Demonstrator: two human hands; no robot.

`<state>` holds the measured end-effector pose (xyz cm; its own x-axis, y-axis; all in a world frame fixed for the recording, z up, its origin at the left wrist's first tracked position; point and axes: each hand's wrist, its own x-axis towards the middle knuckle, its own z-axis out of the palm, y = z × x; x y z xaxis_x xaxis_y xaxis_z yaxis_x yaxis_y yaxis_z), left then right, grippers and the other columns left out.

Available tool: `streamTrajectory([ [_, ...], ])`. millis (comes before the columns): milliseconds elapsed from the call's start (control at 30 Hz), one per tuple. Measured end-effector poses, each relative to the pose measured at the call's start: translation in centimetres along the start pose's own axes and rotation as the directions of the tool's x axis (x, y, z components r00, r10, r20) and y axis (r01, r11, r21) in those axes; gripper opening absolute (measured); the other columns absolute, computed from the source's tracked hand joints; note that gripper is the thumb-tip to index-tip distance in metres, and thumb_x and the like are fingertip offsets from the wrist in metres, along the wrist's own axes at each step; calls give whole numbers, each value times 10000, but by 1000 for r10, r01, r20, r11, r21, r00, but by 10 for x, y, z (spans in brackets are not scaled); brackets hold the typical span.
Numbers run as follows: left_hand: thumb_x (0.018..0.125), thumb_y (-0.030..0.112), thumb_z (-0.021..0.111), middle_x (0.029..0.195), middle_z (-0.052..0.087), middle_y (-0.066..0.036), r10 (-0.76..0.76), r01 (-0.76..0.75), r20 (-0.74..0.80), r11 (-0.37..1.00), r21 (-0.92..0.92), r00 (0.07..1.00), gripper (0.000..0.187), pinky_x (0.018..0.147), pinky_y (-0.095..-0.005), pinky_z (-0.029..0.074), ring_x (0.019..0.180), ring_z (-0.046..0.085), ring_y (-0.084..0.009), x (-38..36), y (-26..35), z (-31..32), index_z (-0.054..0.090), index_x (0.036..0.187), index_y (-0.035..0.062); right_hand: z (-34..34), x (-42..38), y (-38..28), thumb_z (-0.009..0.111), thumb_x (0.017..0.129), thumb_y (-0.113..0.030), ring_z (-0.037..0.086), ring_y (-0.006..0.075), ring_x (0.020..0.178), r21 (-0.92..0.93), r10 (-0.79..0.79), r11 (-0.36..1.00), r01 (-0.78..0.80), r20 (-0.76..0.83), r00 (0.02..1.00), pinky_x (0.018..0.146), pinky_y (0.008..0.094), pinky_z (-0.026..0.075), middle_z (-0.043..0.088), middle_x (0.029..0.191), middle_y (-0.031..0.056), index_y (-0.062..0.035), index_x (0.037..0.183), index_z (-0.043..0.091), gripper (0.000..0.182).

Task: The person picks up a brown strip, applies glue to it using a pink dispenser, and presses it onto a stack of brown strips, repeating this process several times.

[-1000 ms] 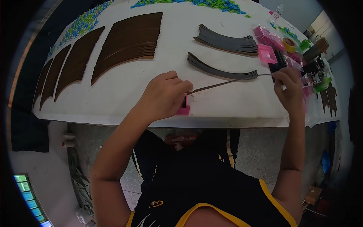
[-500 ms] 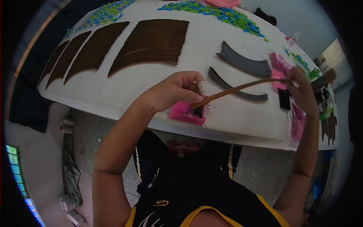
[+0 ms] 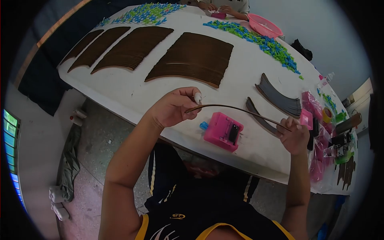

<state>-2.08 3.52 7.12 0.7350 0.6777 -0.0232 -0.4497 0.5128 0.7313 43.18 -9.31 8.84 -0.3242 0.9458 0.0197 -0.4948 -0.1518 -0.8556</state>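
Note:
A narrow brown strap (image 3: 240, 108) arches in the air between my two hands. My left hand (image 3: 176, 107) pinches one end; a white wrap covers one fingertip. The other end is between the fingers of my right hand (image 3: 294, 136). Just below the strap, a pink box-like device (image 3: 218, 132) with a black insert sits near the table's front edge, a small blue piece (image 3: 203, 125) at its left side. Behind my right hand lie a short stack of dark grey strips (image 3: 262, 119) and a larger grey stack (image 3: 278, 98), both curved.
Brown strips lie in wide rows, the nearest (image 3: 190, 60) beyond my left hand. Blue and green clips (image 3: 260, 42) cover the far table. At the back, another person's hands (image 3: 220, 9) are near a pink basin (image 3: 264, 26). Wrapped pink items (image 3: 318, 156) line the right side.
Both hands have lifted the strap off the pink device, and its right end has dropped lower. The view has shifted, bringing the other person and more of the basin into sight.

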Motion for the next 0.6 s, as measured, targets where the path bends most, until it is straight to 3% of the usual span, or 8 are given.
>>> streamTrajectory([
  [67, 893, -8, 668, 881, 673, -55, 30, -29, 45, 999, -29, 999, 150, 660, -296, 395, 745, 519, -149, -6, 1, -8, 652, 1030, 49, 4, 9, 11, 638, 879, -246, 492, 211, 988, 235, -88, 970, 68, 77, 993, 864, 370, 422, 560, 1062, 61, -43, 1148, 633, 337],
  [200, 883, -5, 679, 874, 654, -40, 74, -70, 75, 996, -52, 994, 149, 655, -288, 374, 759, 490, -144, -18, 6, -18, 646, 1014, 58, 12, 22, 25, 643, 908, -214, 489, 216, 1064, 251, -182, 955, 157, 79, 980, 916, 372, 433, 567, 1147, 56, -46, 1287, 639, 414],
  [267, 883, -4, 679, 868, 646, -36, 89, -84, 83, 994, -64, 993, 148, 655, -286, 373, 759, 484, -144, -23, 7, -22, 648, 1014, 57, 18, 33, 27, 660, 928, -98, 520, 208, 1062, 241, -233, 947, 212, 63, 970, 919, 370, 460, 610, 1184, 61, -65, 1335, 649, 409],
  [300, 883, -2, 680, 862, 638, -31, 104, -97, 83, 992, -76, 991, 146, 655, -285, 371, 759, 477, -145, -25, 8, -25, 650, 1014, 57, 21, 37, 29, 660, 928, -98, 520, 208, 1062, 239, -236, 947, 215, 62, 970, 919, 370, 460, 610, 1184, 61, -65, 1335, 649, 409],
  [367, 885, -1, 678, 851, 630, -27, 116, -109, 82, 990, -91, 990, 146, 654, -284, 368, 757, 474, -144, -29, 8, -29, 657, 1018, 56, 25, 46, 32, 654, 930, 33, 553, 181, 1022, 187, -265, 948, 260, 4, 964, 879, 348, 481, 656, 1163, 53, -77, 1305, 667, 391],
  [600, 898, 37, 670, 818, 627, -36, 196, -168, 137, 967, -192, 971, 142, 639, -289, 360, 750, 451, -142, -39, 7, -53, 699, 1036, 50, 46, 75, 40, 632, 988, 65, 592, 155, 961, 93, -302, 946, 310, -89, 949, 826, 322, 493, 689, 1060, 38, -83, 1215, 683, 276],
])
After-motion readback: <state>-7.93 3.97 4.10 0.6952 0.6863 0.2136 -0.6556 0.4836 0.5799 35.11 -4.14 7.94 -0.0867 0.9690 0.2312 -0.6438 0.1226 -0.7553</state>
